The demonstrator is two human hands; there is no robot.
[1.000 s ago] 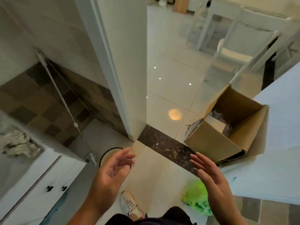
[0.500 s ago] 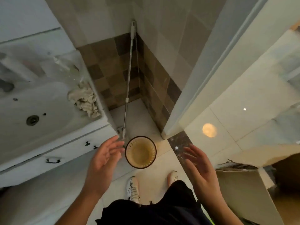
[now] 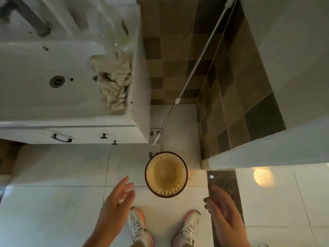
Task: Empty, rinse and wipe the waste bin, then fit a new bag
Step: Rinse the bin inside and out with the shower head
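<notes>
Bin: The waste bin [image 3: 166, 174] stood upright on the pale floor tiles, just in front of the person's two shoes [image 3: 138, 224]. It was round, with a dark rim and a yellowish inside with little slots in the wall. Nothing could be seen inside it, and no bag was on it.

Which way it pointed: The mouth faced straight up at the camera, so the bin's long way ran up and down.

Left hand: The left hand [image 3: 116, 202] was spread, fingers loose and a bit apart. It held nothing. Its fingertips were just beside the bin's left rim, not touching.

Right hand: The right hand [image 3: 223, 210] was also spread and held nothing. It was blurry. It was near the bin's right side, but a little farther off than the left one.

Where the bin lay from the hands: It sat between the two hands and a bit ahead of them, lower down. The left hand looked nearer.

Nearby things: A white sink [image 3: 35, 72] on a cabinet was up to the left, with a crumpled cloth [image 3: 114, 81] in its corner. A long mop handle [image 3: 192, 72] leaned on the tiled wall behind the bin.

Best guess at the step: The hands seemed set to take the bin by its two sides and carry it to the sink for rinsing.
</notes>
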